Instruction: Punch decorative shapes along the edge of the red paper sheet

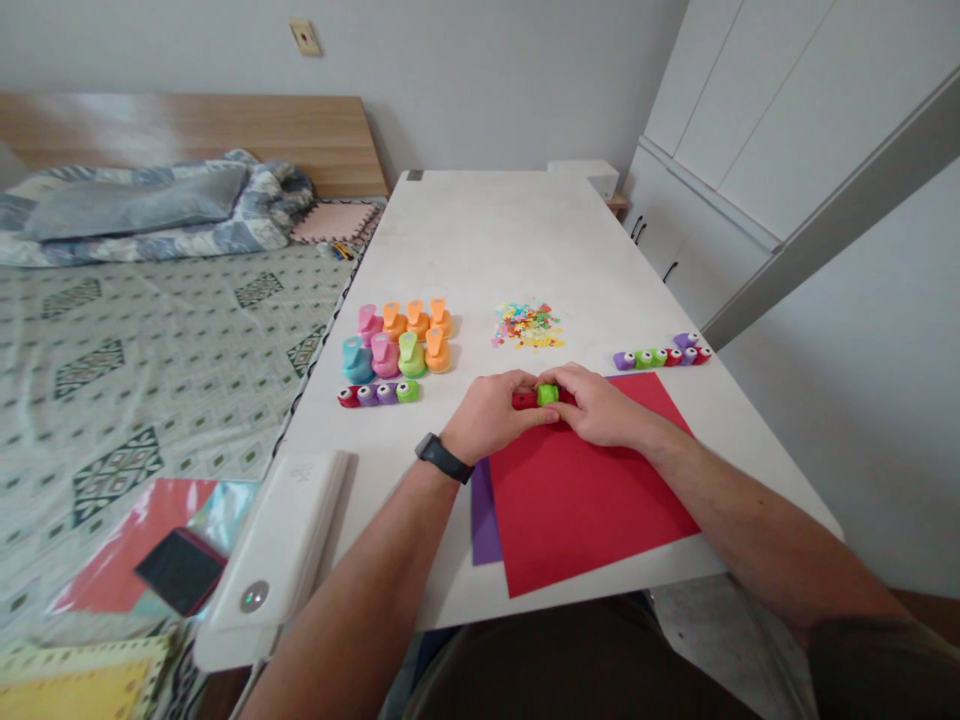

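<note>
The left hand, a black watch on its wrist, and the right hand grip a small green-and-red craft punch between them, just above a red paper sheet that overlaps a purple paper sheet. Farther along the white table, 8 upright craft punches stand left of scattered paper confetti — a row of punches lies at right.

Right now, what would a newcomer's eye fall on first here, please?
The large red paper sheet catches the eye first, on the white table beneath the left hand and right hand. Left of it stand bright pink, orange and teal craft punches; beyond it lies a heap of colourful paper cut-outs.
</note>
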